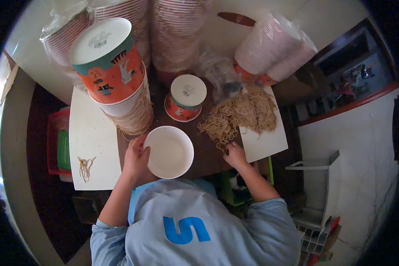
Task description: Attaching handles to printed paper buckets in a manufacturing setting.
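Note:
A white-lined round paper tub [169, 152] faces up at the table's front edge, right before my body. My left hand [137, 156] grips its left side, fingers curled round the outside and thumb at the rim. To the right, my right hand [235, 155] has its fingers closed on tan strands at the near end of a tangled pile of thin rubber bands [248, 113]. Beyond the tub, a smaller orange and green printed tub [187, 91] stands upside down. At the left rises a stack of upturned tubs [115, 66], with many tan bands wound around its lower part.
Tall plastic-wrapped stacks of paper tubs [177, 35] line the back, with more wrapped stacks [270, 44] at the back right. Several loose bands [86, 168] lie on the white board [93, 142] at left. A red crate [57, 142] stands beyond the board's left edge.

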### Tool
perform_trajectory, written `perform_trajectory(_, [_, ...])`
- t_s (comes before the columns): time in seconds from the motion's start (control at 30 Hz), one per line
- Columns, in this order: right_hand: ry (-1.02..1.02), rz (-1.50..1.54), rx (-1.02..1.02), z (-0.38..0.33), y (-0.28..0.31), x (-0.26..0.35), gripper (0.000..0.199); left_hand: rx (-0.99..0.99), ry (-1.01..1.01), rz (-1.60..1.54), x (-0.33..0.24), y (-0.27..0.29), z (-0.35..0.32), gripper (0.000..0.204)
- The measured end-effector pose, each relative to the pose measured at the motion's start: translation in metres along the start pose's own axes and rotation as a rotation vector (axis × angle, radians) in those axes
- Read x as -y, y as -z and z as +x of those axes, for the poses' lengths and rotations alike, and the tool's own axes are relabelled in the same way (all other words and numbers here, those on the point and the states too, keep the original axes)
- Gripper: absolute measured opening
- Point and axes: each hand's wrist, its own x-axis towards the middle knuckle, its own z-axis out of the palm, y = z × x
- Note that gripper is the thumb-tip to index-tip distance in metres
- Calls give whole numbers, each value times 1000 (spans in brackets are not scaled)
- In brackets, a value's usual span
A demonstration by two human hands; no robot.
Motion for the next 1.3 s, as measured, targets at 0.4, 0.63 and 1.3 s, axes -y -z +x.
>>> perform_trajectory(0.4, [-399,1278,439,2,49,14,8,-164,-287,229,-44,5,-22,35])
perform_trajectory(0.63, [-281,1953,627,-6,74,77,4,247,-374,13,-97,-49,-32,15])
perform_trajectory(1.3, [422,710,-441,-10,103,130,17,391,-238,-120,-94,-72,-6,10])
